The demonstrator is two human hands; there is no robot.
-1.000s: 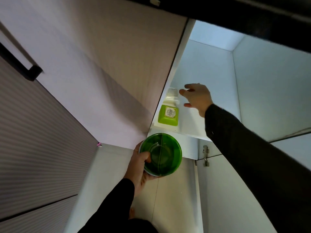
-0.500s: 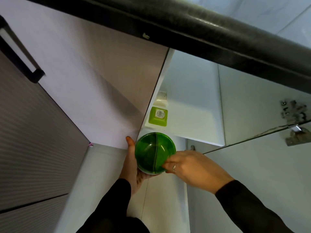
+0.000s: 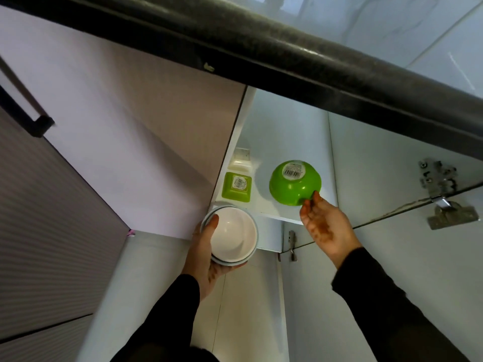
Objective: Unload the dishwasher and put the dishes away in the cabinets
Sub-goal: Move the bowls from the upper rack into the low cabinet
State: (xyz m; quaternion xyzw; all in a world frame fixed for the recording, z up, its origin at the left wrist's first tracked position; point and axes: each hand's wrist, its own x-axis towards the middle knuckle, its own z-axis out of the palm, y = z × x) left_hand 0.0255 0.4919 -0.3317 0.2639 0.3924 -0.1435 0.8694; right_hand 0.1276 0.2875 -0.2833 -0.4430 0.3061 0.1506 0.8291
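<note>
**Green bowl upside down on the cabinet shelf, white bowls in the left hand**

Head view: the green bowl (image 3: pixel 294 182) sits inverted on the white shelf (image 3: pixel 274 214), barcode sticker up, near the shelf's front edge and close to the cabinet's right wall. The right hand (image 3: pixel 325 226) is open, its fingertips (image 3: pixel 315 197) touching the bowl's rim. A small green square dish (image 3: pixel 236 186) sits at the shelf's left side, bare shelf between it and the bowl. The left hand (image 3: pixel 209 253) grips stacked white bowls (image 3: pixel 231 239) just below the shelf's front left corner, thumb over the rim. A dark desk edge (image 3: pixel 261 56) overhangs the cabinet.
</note>
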